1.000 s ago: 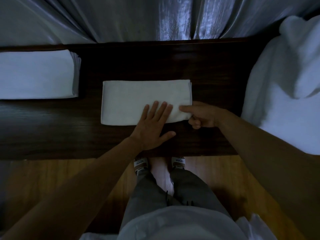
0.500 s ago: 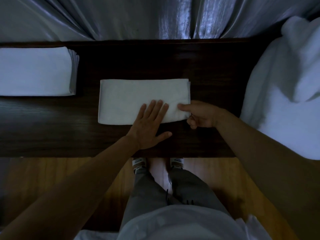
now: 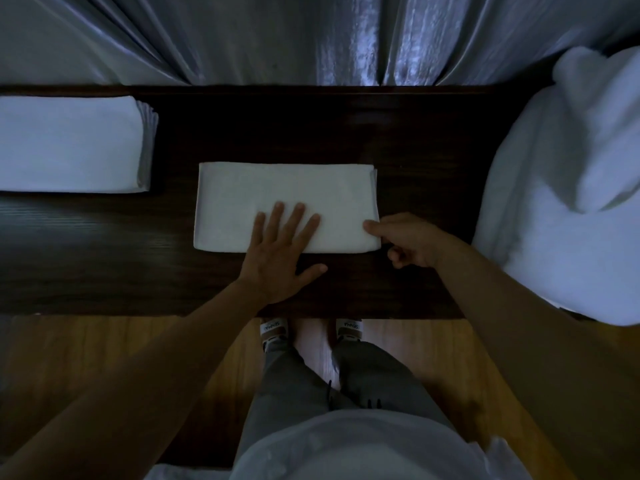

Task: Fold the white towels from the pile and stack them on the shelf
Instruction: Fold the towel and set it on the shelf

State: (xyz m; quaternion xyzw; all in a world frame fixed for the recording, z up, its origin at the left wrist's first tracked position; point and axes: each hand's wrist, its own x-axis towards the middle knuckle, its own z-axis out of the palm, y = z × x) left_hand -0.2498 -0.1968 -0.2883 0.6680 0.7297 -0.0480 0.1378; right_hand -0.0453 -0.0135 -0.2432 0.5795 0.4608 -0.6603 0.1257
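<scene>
A folded white towel [image 3: 270, 192] lies flat as a wide rectangle in the middle of the dark wooden shelf [image 3: 415, 133]. My left hand [image 3: 280, 258] presses flat on its near edge, fingers straight and spread. At the towel's near right corner my right hand [image 3: 408, 242] pinches the layers, thumb on top and the other fingers curled below. A stack of folded white towels [image 3: 65, 143] sits at the left end of the shelf. The pile of unfolded white towels [image 3: 568, 202] bulks up at the right.
Grey curtains [image 3: 311, 36] hang right behind the shelf. Below its front edge is a wooden floor [image 3: 104, 358] with my legs and shoes. More white cloth [image 3: 180, 472] shows at the bottom edge of the view.
Both hands stay on the towel in the same grip. The towel and the view have shifted very slightly; nothing was let go or lifted.
</scene>
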